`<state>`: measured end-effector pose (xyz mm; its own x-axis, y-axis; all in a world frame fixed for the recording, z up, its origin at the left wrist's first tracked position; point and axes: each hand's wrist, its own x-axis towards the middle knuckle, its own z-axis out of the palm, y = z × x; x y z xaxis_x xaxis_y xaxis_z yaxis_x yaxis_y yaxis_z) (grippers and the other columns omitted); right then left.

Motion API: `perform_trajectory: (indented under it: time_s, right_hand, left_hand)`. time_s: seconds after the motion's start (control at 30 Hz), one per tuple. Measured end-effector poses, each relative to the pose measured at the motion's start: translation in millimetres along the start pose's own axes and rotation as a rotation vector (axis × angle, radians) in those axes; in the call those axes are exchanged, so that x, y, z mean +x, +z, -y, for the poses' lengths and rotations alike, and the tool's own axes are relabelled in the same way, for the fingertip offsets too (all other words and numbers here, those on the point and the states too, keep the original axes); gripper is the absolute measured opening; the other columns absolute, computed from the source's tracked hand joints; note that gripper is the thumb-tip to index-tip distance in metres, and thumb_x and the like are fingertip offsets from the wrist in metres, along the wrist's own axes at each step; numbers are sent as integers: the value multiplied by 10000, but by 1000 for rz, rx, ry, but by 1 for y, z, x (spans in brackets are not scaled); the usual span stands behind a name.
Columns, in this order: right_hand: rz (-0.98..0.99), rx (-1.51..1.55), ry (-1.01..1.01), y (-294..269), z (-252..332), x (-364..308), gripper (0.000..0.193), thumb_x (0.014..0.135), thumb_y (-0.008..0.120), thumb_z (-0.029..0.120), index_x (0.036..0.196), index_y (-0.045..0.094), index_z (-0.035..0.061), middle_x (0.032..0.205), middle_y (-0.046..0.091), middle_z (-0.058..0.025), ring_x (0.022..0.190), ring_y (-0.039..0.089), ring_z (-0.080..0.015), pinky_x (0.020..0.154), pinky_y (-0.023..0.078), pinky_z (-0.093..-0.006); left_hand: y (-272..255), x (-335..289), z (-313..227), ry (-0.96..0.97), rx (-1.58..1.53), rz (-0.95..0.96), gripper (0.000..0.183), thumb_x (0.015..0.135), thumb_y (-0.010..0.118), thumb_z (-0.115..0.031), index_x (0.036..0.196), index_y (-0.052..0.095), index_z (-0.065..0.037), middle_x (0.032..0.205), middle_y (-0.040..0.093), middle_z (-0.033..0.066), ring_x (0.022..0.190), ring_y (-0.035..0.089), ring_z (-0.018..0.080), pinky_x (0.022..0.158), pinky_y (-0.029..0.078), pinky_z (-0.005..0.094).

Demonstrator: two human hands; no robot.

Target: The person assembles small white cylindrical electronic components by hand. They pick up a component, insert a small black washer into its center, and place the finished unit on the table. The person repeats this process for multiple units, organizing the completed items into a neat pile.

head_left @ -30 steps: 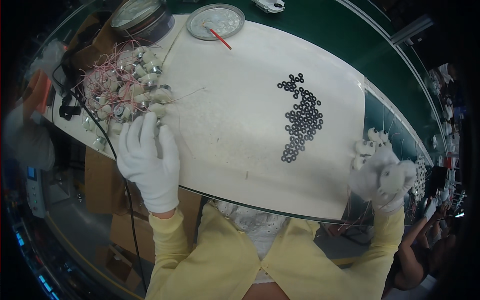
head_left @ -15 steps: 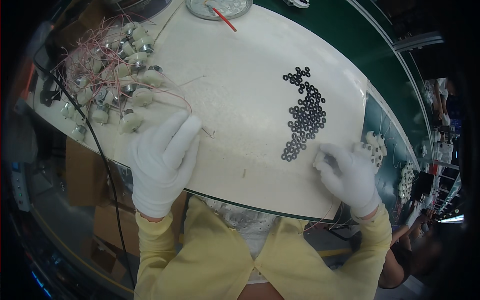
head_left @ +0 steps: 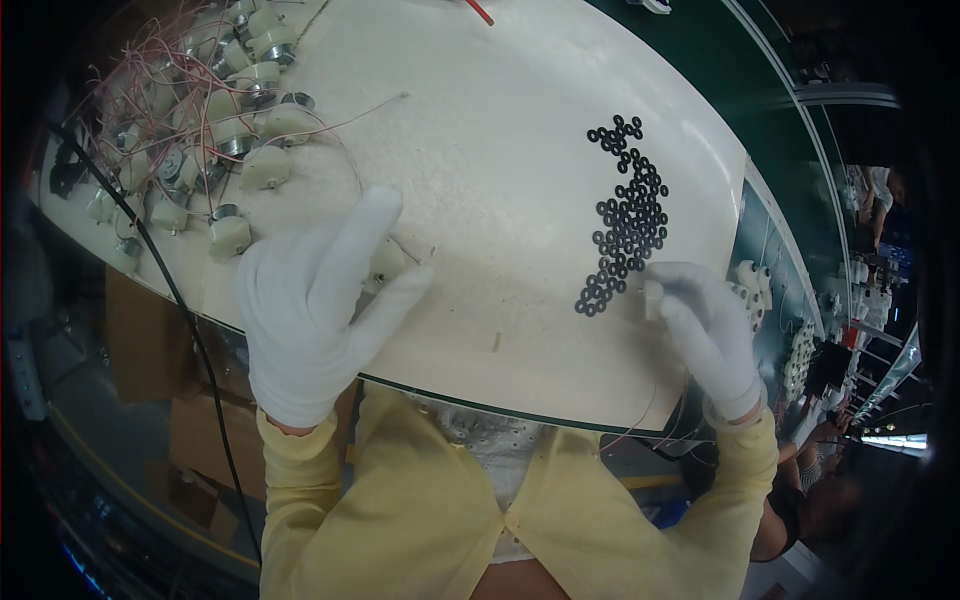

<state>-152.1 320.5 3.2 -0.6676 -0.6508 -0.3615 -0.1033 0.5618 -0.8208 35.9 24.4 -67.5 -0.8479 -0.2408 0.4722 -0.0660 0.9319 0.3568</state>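
Note:
My left hand point(head_left: 318, 305), in a white glove, is over the near left of the table, its thumb and forefinger spread apart. Between and partly behind them shows an off-white motor point(head_left: 388, 262) with a short wire end; the glove hides the rest of it. My right hand point(head_left: 710, 335), gloved too, has thumb and fingers closed on a small off-white part point(head_left: 653, 300). Just beyond it lies a patch of black ring washers point(head_left: 630, 220). Thin pinkish wires point(head_left: 648, 405) hang near the table edge below that hand.
Several off-white motors with tangled pink wires point(head_left: 228, 130) are heaped at the far left, a black cable point(head_left: 190, 318) crossing before them. A red stick point(head_left: 481, 12) shows at the top. More off-white parts point(head_left: 752, 285) lie beyond my right hand. Another person point(head_left: 800, 510) is at the lower right.
My left thumb and forefinger have spread, exposing the motor between them. The right hand has moved slightly up with the small part. The view has shifted, and the round tray has left it.

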Motion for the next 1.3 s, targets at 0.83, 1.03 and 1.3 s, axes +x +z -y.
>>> perform_trajectory:
  time_s: [0.83,1.03,1.3]
  right_hand:
    - [-12,-1064,-495,22,22,-5,260,862,782,226,1037,626,113,667,615,21,529,553,-198,608,382,-355]
    - [10,-1127,-455,24,20,-12,231,894,747,249,1040,617,126,666,604,25,532,548,-192,606,380,-354]
    - [-13,-1074,-361,28,15,-13,213,911,723,260,1035,612,127,663,612,-13,542,568,-233,594,396,-357]
  left_hand:
    - [-6,-3,1,5,-131,31,651,868,780,-426,1321,652,24,786,560,31,701,476,241,709,395,379]
    - [-5,-3,3,35,-78,7,632,869,780,-395,1333,652,15,780,561,16,698,470,221,700,388,368]
    - [0,-1,3,61,-96,-55,641,815,843,-337,1345,653,-32,731,522,-39,640,457,182,637,367,351]
